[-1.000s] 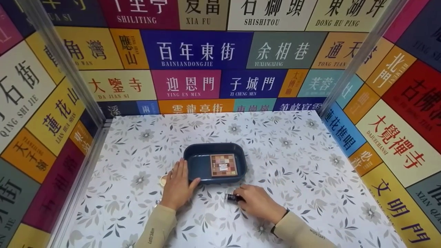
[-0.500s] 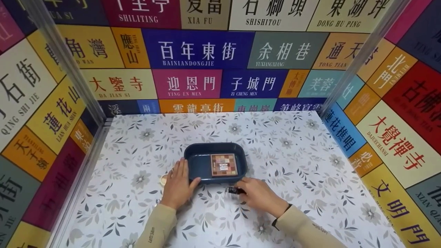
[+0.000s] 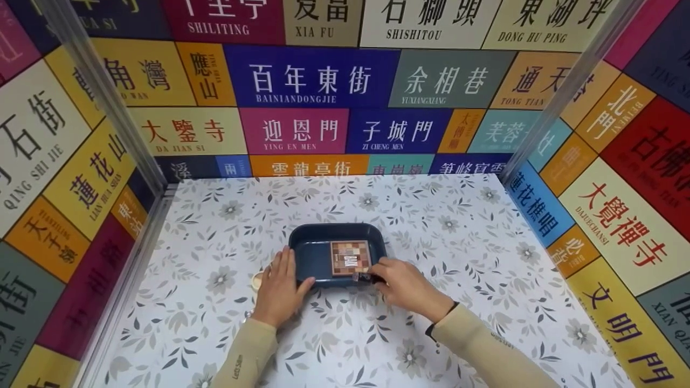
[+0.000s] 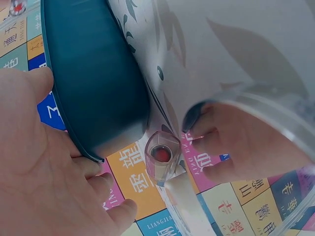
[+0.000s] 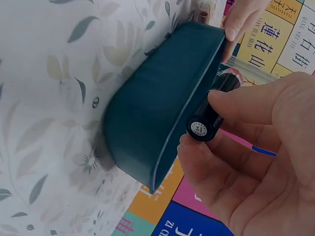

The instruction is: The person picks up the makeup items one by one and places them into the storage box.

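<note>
My right hand [image 3: 404, 283] pinches a black lipstick tube [image 5: 212, 114] with a clear end and a round white sticker on its base. It holds the lipstick over the near right rim of a dark blue rectangular tray [image 3: 312, 264]. Inside the tray's right half lies a square eyeshadow palette [image 3: 347, 257] in brown checks. My left hand [image 3: 280, 288] rests against the tray's left side with its fingers straight, thumb at the near rim. Next to that hand, partly hidden, a clear-capped cosmetic piece [image 4: 162, 155] with a red centre shows in the left wrist view.
A white floral-patterned tabletop [image 3: 458, 323] lies under everything. Colourful sign-printed walls [image 3: 312, 78] enclose the back and both sides. A cream round item [image 3: 256, 281] peeks out left of my left hand. A shiny curved surface [image 4: 275, 115] mirrors fingers in the left wrist view.
My right hand has moved up and away from me with the lipstick, from the tabletop in front of the tray to over its near right rim. My left hand has stayed put.
</note>
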Demonstrator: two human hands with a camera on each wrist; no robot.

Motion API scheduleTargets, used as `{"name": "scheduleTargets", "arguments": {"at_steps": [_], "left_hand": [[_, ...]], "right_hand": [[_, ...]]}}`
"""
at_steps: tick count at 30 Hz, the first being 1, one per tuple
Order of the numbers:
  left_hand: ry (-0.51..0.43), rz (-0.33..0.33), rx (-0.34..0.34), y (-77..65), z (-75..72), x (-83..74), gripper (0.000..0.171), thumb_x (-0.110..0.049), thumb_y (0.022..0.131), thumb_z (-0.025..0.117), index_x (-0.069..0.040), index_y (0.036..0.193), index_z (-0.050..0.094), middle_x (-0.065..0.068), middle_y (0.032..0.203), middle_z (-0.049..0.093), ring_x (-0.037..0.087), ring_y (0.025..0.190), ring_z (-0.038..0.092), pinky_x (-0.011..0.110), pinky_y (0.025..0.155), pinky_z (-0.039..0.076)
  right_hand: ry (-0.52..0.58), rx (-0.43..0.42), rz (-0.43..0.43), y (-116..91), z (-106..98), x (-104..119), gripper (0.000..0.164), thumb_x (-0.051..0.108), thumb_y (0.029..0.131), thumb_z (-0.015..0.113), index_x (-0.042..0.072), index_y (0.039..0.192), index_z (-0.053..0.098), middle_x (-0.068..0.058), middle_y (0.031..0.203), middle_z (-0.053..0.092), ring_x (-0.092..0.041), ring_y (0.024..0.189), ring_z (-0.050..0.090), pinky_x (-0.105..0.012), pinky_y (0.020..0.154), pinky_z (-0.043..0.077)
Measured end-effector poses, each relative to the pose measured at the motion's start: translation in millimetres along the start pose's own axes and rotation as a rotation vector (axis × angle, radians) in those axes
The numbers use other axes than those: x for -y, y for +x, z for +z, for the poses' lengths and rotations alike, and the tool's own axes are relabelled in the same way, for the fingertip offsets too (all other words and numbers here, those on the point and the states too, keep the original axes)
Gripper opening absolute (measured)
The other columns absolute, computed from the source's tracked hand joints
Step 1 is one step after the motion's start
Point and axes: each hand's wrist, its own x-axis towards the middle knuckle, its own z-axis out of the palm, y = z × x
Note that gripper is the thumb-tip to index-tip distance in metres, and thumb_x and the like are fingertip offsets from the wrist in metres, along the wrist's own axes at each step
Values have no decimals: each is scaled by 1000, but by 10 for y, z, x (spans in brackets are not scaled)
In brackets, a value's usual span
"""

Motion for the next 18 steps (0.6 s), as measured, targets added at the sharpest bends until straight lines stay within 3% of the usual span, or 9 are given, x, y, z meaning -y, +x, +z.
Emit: {"name": "scheduleTargets", "arguments": {"at_steps": [10, 18], "left_hand": [[-5, -8, -4, 13, 16, 12, 87, -57, 100, 50, 1, 158, 21, 17, 166, 15, 34, 152, 14, 54, 120, 18], [-11, 2, -18, 7, 32, 12, 87, -55, 100, 53, 2, 158, 23, 18, 165, 18, 35, 151, 17, 55, 119, 20]], "right_hand": [[-8, 25, 57, 269, -126, -121, 37, 8, 93, 70, 16, 129, 70, 4, 98, 57, -9, 78, 55, -27, 66, 49], [-52, 49, 73, 490, -97, -253, 31, 9, 91, 72, 13, 121, 74, 3, 99, 61, -14, 85, 60, -34, 76, 54]]}}
